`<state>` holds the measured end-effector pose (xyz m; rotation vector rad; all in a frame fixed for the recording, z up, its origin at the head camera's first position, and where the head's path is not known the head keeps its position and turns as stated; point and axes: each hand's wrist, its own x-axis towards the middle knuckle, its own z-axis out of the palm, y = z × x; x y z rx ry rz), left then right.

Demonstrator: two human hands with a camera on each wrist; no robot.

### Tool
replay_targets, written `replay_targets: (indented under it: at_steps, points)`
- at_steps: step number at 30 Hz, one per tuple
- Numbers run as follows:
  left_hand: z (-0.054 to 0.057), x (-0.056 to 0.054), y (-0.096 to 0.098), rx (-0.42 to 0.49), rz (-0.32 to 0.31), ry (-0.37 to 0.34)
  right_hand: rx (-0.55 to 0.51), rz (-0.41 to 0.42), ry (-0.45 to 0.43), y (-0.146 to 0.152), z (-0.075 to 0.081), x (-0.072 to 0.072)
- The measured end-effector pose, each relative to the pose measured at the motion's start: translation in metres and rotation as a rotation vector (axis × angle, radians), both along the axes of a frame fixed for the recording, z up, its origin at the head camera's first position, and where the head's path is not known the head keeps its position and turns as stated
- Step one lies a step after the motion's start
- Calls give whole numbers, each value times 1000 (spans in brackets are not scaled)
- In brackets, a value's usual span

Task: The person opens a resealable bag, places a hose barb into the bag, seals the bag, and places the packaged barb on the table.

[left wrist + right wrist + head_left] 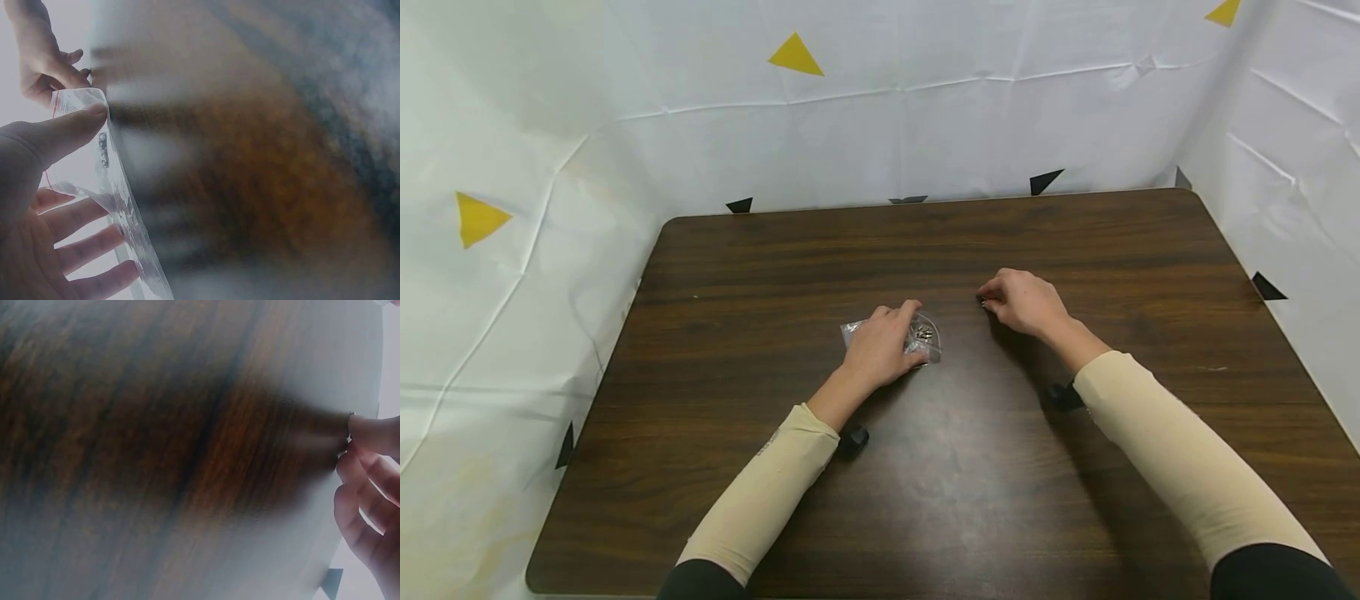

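A small clear zip bag (852, 330) lies near the middle of the brown table, with several small shiny metal pieces (924, 333) at its right end. My left hand (882, 346) rests over the bag, fingers spread and thumb apart. In the left wrist view the thumb touches the bag (78, 169) close to its red seal line, and the other fingers stretch out along it. To the right of the bag, my right hand (1026, 303) pinches a tiny metal piece (983, 303) between thumb and fingertips, low at the tabletop. Fingers hide most of that piece.
The brown wood-grain table (760, 275) extends around both hands. White sheeting (880, 142) hangs behind it and at both sides, marked with yellow and black patches. A dark wrist camera (853, 442) sits beneath the left wrist, another (1063, 397) beneath the right.
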<state>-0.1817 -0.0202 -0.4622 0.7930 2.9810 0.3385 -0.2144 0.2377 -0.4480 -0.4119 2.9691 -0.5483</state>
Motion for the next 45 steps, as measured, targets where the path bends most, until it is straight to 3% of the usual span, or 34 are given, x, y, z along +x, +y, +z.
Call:
replay_targets:
  at_steps: [4,11,15,27,32,39,45]
  points:
    - [0,0,0,-1,1,-7,5,-19,-33,-1,2,-1]
    - [0,-1,0,1,5,-11,-61,-60,-196,2,7,-9]
    - [0,-1,0,0,3,-13,-92,-71,-245,4,8,-12]
    - [0,0,0,2,7,-17,-155,-66,-231,11,5,-14]
    - [0,0,0,5,3,-13,-173,-54,-184,11,9,-12]
    - [0,-1,0,11,5,-18,-265,71,-136,-10,15,-6]
    - [1,-1,-1,26,4,-30,-270,187,-100,-41,15,6]
